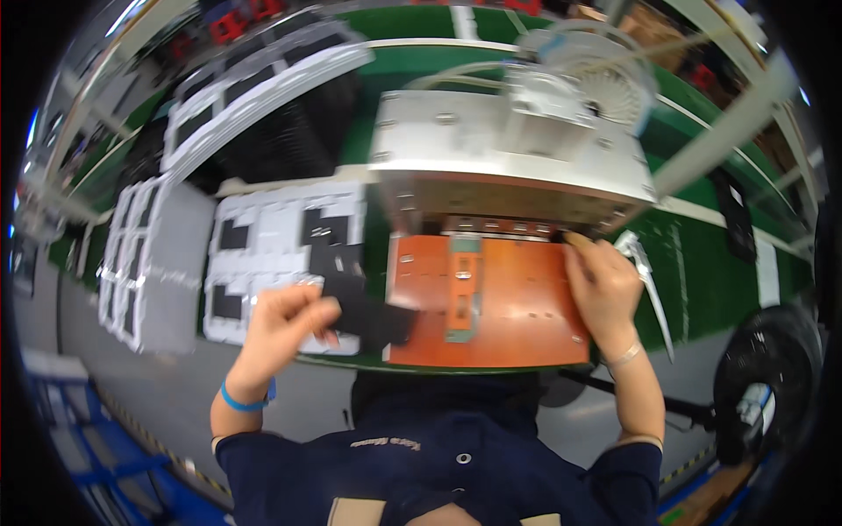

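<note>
A thin black sheet with a stepped outline hangs from my left hand, its thumb and fingers pinched on the sheet's left edge. The sheet is blurred, and its right end overlaps an orange plate. On that plate lies a narrow green-and-orange fixture strip. My right hand rests at the plate's far right corner, fingers curled in beside the press opening. Whatever those fingertips grip is hidden. Over the plate's far edge stands a silver metal press with a cylinder on top.
Left of the plate, a white tray carries black pieces in its pockets. More white trays stand stacked beside it and behind. A white-handled tool lies right of my right hand on the green mat. A black round-seated stool stands at right.
</note>
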{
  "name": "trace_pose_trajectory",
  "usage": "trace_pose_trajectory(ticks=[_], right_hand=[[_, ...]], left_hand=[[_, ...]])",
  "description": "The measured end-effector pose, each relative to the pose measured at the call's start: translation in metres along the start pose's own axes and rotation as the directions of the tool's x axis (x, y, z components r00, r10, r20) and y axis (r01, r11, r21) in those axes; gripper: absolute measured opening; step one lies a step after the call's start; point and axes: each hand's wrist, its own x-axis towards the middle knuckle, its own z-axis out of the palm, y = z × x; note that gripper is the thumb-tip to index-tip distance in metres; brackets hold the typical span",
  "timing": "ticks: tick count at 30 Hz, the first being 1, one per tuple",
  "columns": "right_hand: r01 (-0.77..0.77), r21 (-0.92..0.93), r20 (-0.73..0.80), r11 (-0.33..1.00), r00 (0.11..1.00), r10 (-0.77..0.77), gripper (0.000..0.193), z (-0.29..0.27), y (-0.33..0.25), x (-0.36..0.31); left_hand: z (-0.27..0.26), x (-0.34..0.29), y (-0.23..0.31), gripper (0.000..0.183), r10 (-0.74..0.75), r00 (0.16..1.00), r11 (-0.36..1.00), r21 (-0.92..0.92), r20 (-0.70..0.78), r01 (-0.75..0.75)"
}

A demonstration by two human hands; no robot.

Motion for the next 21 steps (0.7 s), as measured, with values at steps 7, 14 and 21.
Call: trace_pose_trajectory(ticks=[7, 14, 21], right_hand=[[0.020, 0.220, 0.039, 0.975, 0.999, -0.029, 0.016, -0.011, -0.043, 0.015], [0.237, 0.381, 0.157, 0.894, 0.936, -0.315, 0.015, -0.022, -0.096, 0.043], [0.386, 0.512, 0.283, 0.767, 0.768, -0.575, 0.016, 0.038, -0.166, 0.086]], left_hand=[[-0.143, 0.066, -0.087, 0.025, -0.017, 0.859, 0.992, 0.101, -0.511, 0.079], [-0.152, 0.096, -0.135, 0.025, 0.196, 0.837, 0.849, 0.516, -0.511, 0.116], [-0.094, 0.094, -0.122, 0.059, 0.610, 0.732, 0.452, 0.892, -0.304, -0.006]])
